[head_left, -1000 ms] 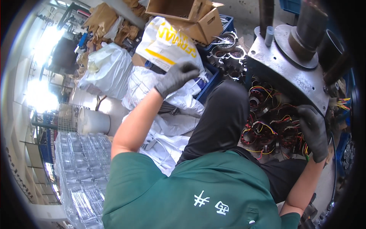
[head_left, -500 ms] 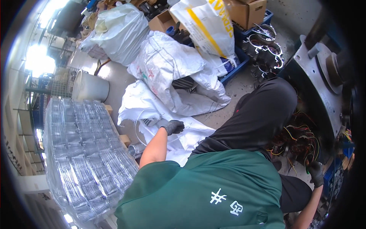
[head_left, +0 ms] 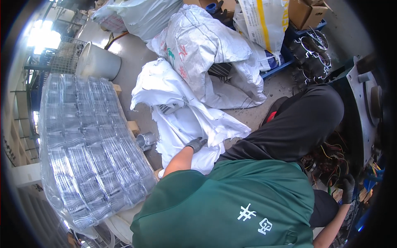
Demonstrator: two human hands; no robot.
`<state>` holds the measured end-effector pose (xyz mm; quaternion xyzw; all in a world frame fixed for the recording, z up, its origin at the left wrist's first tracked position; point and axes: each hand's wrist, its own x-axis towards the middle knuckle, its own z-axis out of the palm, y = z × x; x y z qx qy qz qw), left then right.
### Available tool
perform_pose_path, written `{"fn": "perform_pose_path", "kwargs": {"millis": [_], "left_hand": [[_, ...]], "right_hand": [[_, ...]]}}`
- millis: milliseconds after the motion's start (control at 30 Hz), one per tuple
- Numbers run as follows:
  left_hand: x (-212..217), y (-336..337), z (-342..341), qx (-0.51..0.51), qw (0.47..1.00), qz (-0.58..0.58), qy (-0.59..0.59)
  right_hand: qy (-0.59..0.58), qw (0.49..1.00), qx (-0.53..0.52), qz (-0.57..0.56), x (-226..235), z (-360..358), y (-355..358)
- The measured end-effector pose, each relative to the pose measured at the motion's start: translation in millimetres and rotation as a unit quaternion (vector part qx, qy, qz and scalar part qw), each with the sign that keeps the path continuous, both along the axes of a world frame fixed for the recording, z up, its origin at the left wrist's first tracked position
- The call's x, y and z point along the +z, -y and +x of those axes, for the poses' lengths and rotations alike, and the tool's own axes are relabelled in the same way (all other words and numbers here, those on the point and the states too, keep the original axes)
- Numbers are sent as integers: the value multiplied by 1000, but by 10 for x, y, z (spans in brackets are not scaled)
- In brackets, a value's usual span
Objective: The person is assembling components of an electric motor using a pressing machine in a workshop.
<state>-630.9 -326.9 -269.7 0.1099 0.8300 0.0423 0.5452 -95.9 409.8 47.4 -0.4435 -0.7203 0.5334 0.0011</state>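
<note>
My left hand, in a dark glove, is at the near part of a crumpled white woven sack. Its fingers are curled into the sack's fabric. A bigger white woven sack lies beyond, its mouth gaping on dark striped pieces. Far to the right, my gloved right hand is closed beside a cluster of metal parts with coloured wires. A small green bit shows by its fingers, but what it holds is too dark to make out.
Film-wrapped clear stacked goods stand on a wooden pallet at left. A short metal cylinder lies beside the pallet, and a white bucket stands behind. Metal rings sit at back right, near a machine with a steel plate.
My left hand has come down from above the white sack onto its near part, and the fabric has shifted and bunched up. My right hand stays by the wired parts. The view has shifted.
</note>
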Motion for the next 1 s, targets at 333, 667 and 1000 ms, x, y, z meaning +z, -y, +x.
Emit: {"fn": "perform_pose_path", "kwargs": {"millis": [333, 667, 1000], "left_hand": [[-1250, 499, 1415, -292, 953, 73, 33], [-468, 1025, -638, 406, 837, 364, -43], [-280, 1136, -2582, 635, 677, 264, -261]], "right_hand": [[50, 996, -58, -40, -216, 216, -105], [92, 988, -121, -39, -302, 333, -196], [52, 963, -262, -32, -297, 395, -171]]}}
